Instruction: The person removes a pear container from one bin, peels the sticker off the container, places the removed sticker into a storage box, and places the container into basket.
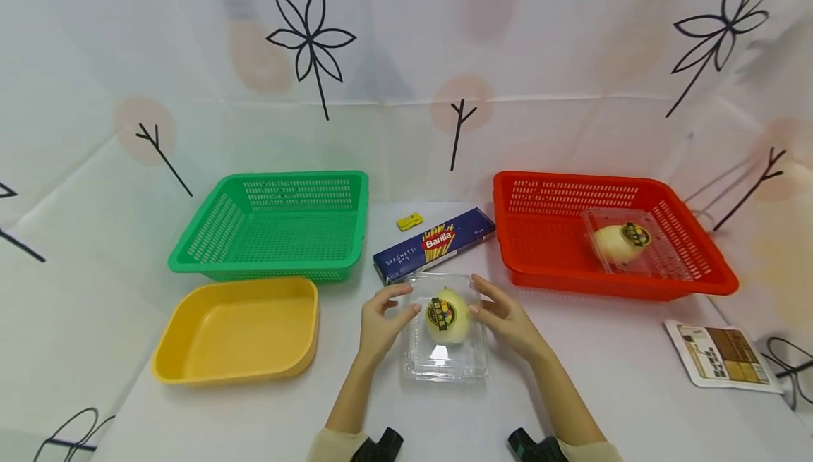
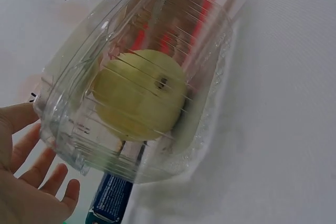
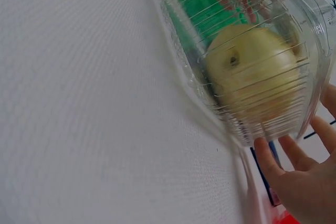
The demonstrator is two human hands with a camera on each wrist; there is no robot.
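A clear plastic clamshell container [image 1: 419, 360] rests on the white table in front of me. Inside it is a round pale-yellow fruit [image 1: 454, 331] with a black and yellow label, probably a pear or melon. My left hand [image 1: 384, 324] touches the far left corner, its thumb over the lid and its other fingers spread in the left wrist view. On the opposite side, my right hand [image 1: 511, 321] touches the far right corner, thumb also over the lid. Its fingertips [image 3: 261, 144] meet the container's edge in the right wrist view.
Behind the container lie a blue spaghetti box [image 1: 406, 254] and a small yellow packet [image 1: 409, 221]. A green basket [image 1: 298, 236] and a yellow tray [image 1: 238, 331] stand left. A red basket [image 1: 540, 236] holds another boxed fruit [image 1: 616, 243]; a flat pouch [image 1: 724, 356] lies right.
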